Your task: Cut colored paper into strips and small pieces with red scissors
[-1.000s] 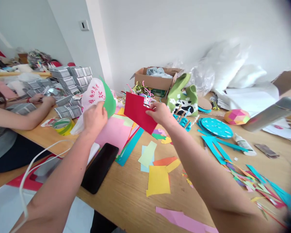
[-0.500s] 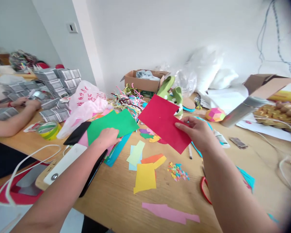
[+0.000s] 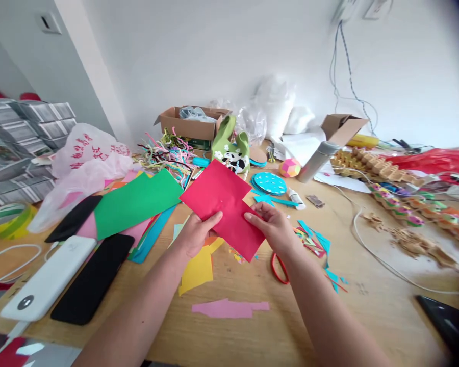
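Note:
A sheet of red paper (image 3: 224,204) with a notch cut from its right side is held above the table. My left hand (image 3: 197,232) pinches its lower left edge, thumb on top. At its right side my right hand (image 3: 273,224) grips it between thumb and fingers. Beneath it lie a yellow paper piece (image 3: 197,272) and small paper bits (image 3: 237,256), partly hidden. The red handle of what look like scissors (image 3: 278,269) shows beside my right wrist. A pink paper strip (image 3: 229,308) lies nearer to me. Green paper (image 3: 137,204) tops a paper pile to the left.
On the left are a white power bank (image 3: 48,278), a black phone (image 3: 94,278) and a plastic bag (image 3: 87,153). Behind stand a panda bag (image 3: 231,153), a cardboard box (image 3: 187,125) and a grey bottle (image 3: 318,162). A white cable (image 3: 382,265) crosses the right side.
My left hand has left the green paper and now grips the red paper too. The red paper is in front of me, held by both hands. The view has turned right.

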The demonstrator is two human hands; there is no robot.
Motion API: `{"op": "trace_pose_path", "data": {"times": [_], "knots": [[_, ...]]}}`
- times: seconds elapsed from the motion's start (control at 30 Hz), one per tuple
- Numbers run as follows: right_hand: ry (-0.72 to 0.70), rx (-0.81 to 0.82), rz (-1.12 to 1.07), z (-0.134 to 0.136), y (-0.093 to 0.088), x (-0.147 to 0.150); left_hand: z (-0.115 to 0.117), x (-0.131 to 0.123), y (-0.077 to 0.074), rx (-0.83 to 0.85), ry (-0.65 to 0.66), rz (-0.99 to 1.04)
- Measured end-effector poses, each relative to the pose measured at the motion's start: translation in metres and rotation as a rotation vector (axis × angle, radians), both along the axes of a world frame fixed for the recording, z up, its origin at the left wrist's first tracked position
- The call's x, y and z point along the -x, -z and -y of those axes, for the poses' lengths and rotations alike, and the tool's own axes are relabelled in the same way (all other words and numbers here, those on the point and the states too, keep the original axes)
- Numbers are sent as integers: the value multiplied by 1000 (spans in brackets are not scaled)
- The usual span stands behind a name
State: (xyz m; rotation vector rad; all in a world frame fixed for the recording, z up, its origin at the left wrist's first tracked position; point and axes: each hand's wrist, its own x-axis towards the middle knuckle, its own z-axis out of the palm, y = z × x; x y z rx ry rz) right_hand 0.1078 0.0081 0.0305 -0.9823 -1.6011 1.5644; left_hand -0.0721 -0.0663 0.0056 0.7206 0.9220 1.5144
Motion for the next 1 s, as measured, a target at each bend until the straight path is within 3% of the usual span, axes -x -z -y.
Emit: {"op": "trace_pose_path", "data": {"times": [0.1,0.2,0.3,0.4,0.47,0.53,0.6,0.67,0.77,1.0], "knots": [[-36,32,19,5,9,-15,-4,-7,12,-36,-120,-17],[27,20,48,7,20,-24,-4,-8,22,-43,-230,-109],[56,-42,89,7,24,-31,-3,-9,29,-58,-288,-236],[49,-122,214,6,22,-44,-4,-7,31,-49,-316,-193],[71,-237,441,6,22,-57,-5,-2,30,-16,-323,-77],[123,-394,821,9,24,-70,-7,5,27,16,-330,17],[138,-413,1164,15,29,-80,-9,10,26,30,-342,54],[94,-419,1337,21,36,-85,-10,13,26,38,-349,60],[32,-398,1428,28,45,-86,-10,11,28,40,-348,60],[87,-379,1439,30,46,-89,-9,5,32,36,-335,100]]}}
